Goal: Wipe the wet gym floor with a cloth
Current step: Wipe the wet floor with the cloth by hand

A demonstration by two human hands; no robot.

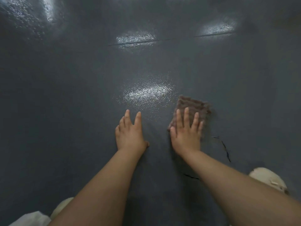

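Brown-grey cloth [194,110] lying flat on the dark gym floor [65,95], right of centre and near the lower middle of the view, just right of a glossy wet patch [146,93]. Right hand [185,132] spread on the cloth's near half, palm down, fingers straight and splayed, pressing rather than gripping. Left hand [130,132] flat on bare floor beside it, fingers extended, holding nothing, seemingly bracing. The two hands apart, a strip of bare floor between.

Cloth looks soft, limp, ribbed and light, likely damp; edges blurred. Probably bunches or folds if pushed from one corner only, so best held under a flat palm across the middle, fingers spread toward the far edge to keep it open. For lifting, pinch at an edge or gather in the fist; expect sagging and dripping.

Floor textured, shiny in patches, probably slippery under a bare palm. Thin dark cracks [226,150] near the right forearm could snag the weave. Pale shoes [268,180] at the lower corners of the view.
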